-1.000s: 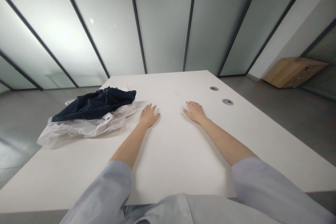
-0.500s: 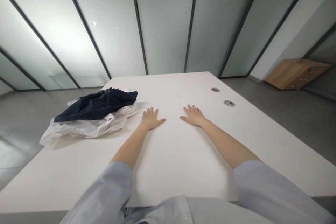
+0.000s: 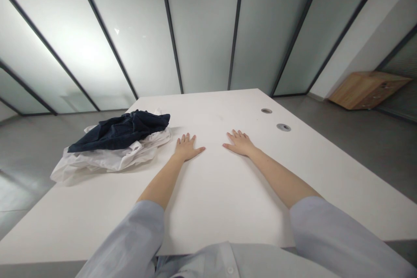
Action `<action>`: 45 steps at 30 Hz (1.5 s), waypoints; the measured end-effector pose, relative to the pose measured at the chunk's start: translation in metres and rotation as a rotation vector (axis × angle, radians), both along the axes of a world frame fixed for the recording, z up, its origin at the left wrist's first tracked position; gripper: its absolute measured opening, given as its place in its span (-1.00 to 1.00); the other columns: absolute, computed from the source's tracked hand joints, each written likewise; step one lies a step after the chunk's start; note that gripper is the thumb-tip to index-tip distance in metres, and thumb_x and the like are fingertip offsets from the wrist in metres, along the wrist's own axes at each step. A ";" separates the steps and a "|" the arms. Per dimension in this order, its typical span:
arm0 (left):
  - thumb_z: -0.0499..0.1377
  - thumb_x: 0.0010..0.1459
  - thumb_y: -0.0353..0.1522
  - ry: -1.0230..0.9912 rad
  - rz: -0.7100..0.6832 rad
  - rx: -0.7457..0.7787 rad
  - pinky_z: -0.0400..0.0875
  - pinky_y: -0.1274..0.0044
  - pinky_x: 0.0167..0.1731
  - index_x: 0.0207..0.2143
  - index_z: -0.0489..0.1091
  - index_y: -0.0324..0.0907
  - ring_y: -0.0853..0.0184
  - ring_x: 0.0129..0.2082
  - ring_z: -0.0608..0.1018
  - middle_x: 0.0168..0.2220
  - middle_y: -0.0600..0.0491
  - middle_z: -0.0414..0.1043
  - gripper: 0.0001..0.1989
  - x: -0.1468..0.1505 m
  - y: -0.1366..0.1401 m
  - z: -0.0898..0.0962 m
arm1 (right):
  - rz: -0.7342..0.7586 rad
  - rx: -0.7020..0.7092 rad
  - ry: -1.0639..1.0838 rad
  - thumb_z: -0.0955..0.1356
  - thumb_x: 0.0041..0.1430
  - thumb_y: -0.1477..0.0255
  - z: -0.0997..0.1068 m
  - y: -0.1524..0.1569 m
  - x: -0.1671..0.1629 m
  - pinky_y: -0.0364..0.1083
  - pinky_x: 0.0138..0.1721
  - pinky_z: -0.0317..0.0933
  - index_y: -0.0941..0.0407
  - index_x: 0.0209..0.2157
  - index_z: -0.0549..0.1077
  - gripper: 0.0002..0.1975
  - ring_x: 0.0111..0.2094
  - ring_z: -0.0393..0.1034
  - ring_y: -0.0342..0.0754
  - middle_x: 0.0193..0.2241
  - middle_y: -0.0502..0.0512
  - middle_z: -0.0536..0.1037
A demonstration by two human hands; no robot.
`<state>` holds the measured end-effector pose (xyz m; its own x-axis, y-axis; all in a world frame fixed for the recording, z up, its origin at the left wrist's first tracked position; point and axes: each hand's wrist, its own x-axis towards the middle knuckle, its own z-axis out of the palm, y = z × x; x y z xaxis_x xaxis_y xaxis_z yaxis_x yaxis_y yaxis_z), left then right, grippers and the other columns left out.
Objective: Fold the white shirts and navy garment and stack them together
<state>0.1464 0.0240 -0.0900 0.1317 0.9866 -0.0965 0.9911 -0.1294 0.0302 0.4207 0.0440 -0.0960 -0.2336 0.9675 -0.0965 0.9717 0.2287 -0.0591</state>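
Observation:
Both palms lie flat on a white table (image 3: pixel 221 200). My left hand (image 3: pixel 186 147) has its fingers spread and holds nothing. Just left of it is a rumpled pile: a dark navy garment (image 3: pixel 120 131) on top of a white cloth or garment (image 3: pixel 110 160), whose thin edge reaches the table's left side. My right hand (image 3: pixel 240 143) also rests with fingers apart and grasps nothing. A gap of bare tabletop separates the two thumbs. The exact kind of either garment cannot be made out in the folds.
Two round cable grommets (image 3: pixel 283 127) are set in the tabletop beyond my right hand. Frosted glass panels (image 3: pixel 202 30) with dark frames stand behind the table. A wooden cabinet (image 3: pixel 365 91) sits on the grey floor at the far right.

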 end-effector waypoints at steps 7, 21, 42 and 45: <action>-0.24 0.07 0.28 -0.010 0.000 0.002 -0.17 0.14 0.28 0.38 -0.11 -0.13 -0.05 0.38 -0.11 0.41 -0.16 -0.25 0.00 -0.001 0.001 -0.001 | 0.015 0.022 0.000 0.02 0.16 -0.20 -0.004 0.003 0.002 0.22 0.28 -0.25 0.08 0.36 0.00 -0.09 0.36 -0.22 0.31 0.38 0.28 -0.08; -0.24 0.07 0.29 -0.007 0.005 -0.003 -0.17 0.15 0.28 0.38 -0.11 -0.13 -0.04 0.38 -0.10 0.41 -0.16 -0.25 0.00 0.001 -0.001 0.002 | 0.011 0.005 0.008 0.03 0.16 -0.20 0.000 0.001 0.001 0.21 0.29 -0.27 0.09 0.36 0.00 -0.09 0.36 -0.24 0.30 0.38 0.27 -0.10; -0.24 0.07 0.29 0.000 0.001 0.001 -0.16 0.15 0.28 0.38 -0.09 -0.14 -0.05 0.37 -0.09 0.41 -0.17 -0.23 0.00 0.000 0.000 0.002 | 0.010 0.004 0.024 0.03 0.16 -0.21 0.001 -0.001 0.001 0.22 0.29 -0.27 0.07 0.36 0.01 -0.10 0.36 -0.24 0.31 0.38 0.26 -0.09; -0.23 0.07 0.28 0.001 -0.002 -0.005 -0.16 0.16 0.28 0.38 -0.10 -0.15 -0.05 0.38 -0.09 0.41 -0.17 -0.24 0.00 0.000 0.000 0.002 | 0.002 -0.002 0.022 0.03 0.15 -0.21 0.001 0.000 0.001 0.21 0.29 -0.27 0.06 0.36 0.00 -0.10 0.36 -0.25 0.29 0.38 0.24 -0.09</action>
<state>0.1465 0.0237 -0.0881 0.1338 0.9858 -0.1012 0.9909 -0.1315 0.0294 0.4221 0.0435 -0.0947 -0.2372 0.9670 -0.0935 0.9698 0.2300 -0.0809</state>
